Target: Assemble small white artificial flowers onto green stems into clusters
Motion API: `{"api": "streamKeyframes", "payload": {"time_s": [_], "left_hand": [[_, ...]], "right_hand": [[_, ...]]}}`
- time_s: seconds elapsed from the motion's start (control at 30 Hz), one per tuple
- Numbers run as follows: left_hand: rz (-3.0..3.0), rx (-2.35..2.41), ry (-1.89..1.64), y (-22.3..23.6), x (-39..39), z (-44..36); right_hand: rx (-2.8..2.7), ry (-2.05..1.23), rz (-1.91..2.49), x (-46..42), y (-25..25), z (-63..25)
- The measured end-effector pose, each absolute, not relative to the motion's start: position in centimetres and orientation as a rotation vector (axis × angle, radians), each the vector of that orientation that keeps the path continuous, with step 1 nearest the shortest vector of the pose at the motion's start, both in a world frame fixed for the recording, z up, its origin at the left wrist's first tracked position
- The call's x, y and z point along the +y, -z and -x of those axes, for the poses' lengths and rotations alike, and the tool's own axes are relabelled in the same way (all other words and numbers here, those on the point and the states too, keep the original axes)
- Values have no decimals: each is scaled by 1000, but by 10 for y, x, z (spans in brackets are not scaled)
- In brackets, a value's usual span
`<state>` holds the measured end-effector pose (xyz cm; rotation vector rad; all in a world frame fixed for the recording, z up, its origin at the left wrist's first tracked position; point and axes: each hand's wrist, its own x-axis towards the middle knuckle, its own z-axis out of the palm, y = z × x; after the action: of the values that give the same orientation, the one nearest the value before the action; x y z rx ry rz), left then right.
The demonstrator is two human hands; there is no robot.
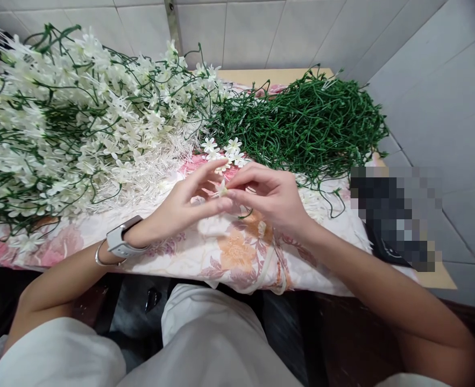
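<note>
Tiled corner, floral-cloth worktop (229, 258): our left hand (184, 201) and right hand (271, 196) pinch together on one white blossom (222, 188) (mid-assembly, we judge); next, seat it on a green stem (302, 123).

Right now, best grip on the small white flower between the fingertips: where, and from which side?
Probably at its centre, pinched from the two sides. The small white flower is tiny and flat, with thin petals that would likely bend. The left hand and right hand already meet on it from opposite sides above the floral cloth, fingertips closing near the middle, not on the petal tips.
</note>
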<state>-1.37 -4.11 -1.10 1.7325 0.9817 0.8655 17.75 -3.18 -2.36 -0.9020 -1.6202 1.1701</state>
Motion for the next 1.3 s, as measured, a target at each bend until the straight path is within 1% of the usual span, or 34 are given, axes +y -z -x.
{"api": "streamKeyframes", "payload": {"time_s": [0.13, 0.2, 0.27, 0.3, 0.37, 0.47, 0.53, 0.6, 0.7, 0.8, 0.9, 1.3], "left_hand": [[-2115, 1010, -712, 8, -42, 14], [-2174, 1025, -721, 9, -41, 16], [-2150, 1073, -740, 11, -37, 18], [-2119, 1108, -752, 13, -35, 19], [-2040, 1157, -773, 16, -29, 21], [-1952, 1142, -761, 21, -23, 24], [-1947, 1111, -724, 22, -21, 24], [-1973, 1081, -662, 22, -22, 23], [-2017, 1032, -577, 21, -25, 21], [-2031, 994, -557, 21, -26, 20], [-2048, 974, -558, 22, -26, 19], [-2109, 955, -534, 26, -27, 19]], "right_hand": [[-1586, -1247, 898, -33, 26, -175], [-1570, -1293, 895, -30, 21, -178], [-1635, -1237, 905, -24, 12, -187], [-1710, -1161, 917, -20, 7, -193], [-2049, -1026, 938, -12, -1, -205], [-2567, -943, 1001, -5, 1, -213], [-2749, -853, 1012, -6, 8, -211], [-2818, -775, 930, -9, 13, -206], [-2718, -769, 963, -14, 10, -202], [-2457, -869, 1043, -17, 0, -202], [-2303, -918, 989, -19, -2, -202], [-2163, -1055, 922, -18, 12, -194]]}}
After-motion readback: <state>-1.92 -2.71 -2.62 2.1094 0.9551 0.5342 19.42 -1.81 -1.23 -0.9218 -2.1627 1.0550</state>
